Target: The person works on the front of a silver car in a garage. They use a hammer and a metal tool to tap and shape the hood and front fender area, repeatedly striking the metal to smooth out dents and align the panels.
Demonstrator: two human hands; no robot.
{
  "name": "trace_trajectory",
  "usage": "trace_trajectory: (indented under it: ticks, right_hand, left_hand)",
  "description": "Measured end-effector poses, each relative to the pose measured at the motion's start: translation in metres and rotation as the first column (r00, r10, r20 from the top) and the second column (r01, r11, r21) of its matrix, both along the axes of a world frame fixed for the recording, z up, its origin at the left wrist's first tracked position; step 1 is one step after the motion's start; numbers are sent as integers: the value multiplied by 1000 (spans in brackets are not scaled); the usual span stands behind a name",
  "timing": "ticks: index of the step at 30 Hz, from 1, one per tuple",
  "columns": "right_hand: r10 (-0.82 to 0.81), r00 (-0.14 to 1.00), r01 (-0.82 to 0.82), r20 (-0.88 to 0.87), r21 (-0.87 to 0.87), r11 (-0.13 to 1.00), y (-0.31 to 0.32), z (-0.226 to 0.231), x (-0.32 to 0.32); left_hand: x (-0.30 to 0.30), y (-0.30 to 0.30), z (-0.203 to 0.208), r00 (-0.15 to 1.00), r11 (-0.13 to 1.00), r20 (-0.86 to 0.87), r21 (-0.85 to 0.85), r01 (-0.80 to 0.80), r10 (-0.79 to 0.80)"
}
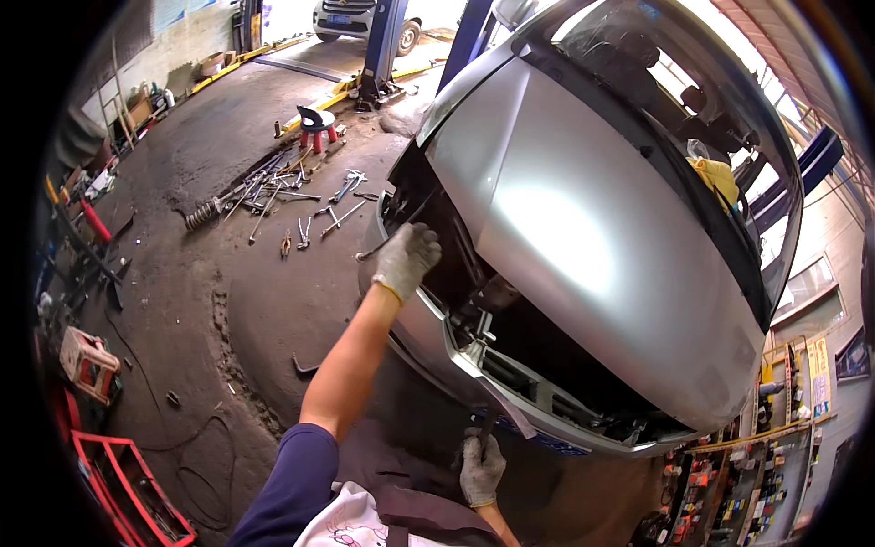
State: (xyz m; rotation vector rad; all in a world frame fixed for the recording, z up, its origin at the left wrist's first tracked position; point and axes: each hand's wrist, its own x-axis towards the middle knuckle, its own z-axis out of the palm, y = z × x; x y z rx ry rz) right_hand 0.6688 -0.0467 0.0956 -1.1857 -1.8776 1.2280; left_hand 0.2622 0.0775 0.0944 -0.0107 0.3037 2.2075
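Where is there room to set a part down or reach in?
Bare floor lies between the orange-handled pliers, the rough groove and the bent bar. Tools crowd the stretch from coil spring to stool. The gap under the hood, right of the left hand, is too dark to judge.

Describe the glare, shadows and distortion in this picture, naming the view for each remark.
Head view: glare whitens the middle of the silver hood; head view: the gap beneath it is nearly black with shadow; head view: daylight washes out the area around the white car; head view: fisheye distortion makes the shelves slant, and the corners go black.
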Motion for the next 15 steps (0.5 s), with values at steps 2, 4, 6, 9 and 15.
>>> trace_trajectory:
  ticks: [2,4,6,9,15]
  right_hand:
    - [4,1000,-4,-6,-17,1000,2,1,-22]
    - [42,999,-42,6,10,999,5,0,-45]
    - [73,997,-76,36,92,993,12,0,-75]
    - [101,993,-109,-66,-140,984,23,-8,-121]
    - [220,917,-267,-334,-100,959,65,23,-244]
  left_hand:
    - [-30,-9,16,993,981,-78,-166,-96,84]
    - [-66,-9,23,968,941,-201,-273,-202,150]
    - [-99,-7,48,914,881,-380,-372,-293,144]
    - [-122,0,112,761,765,-648,-497,-409,-14]
    - [-198,51,165,203,772,-977,-181,-610,-69]
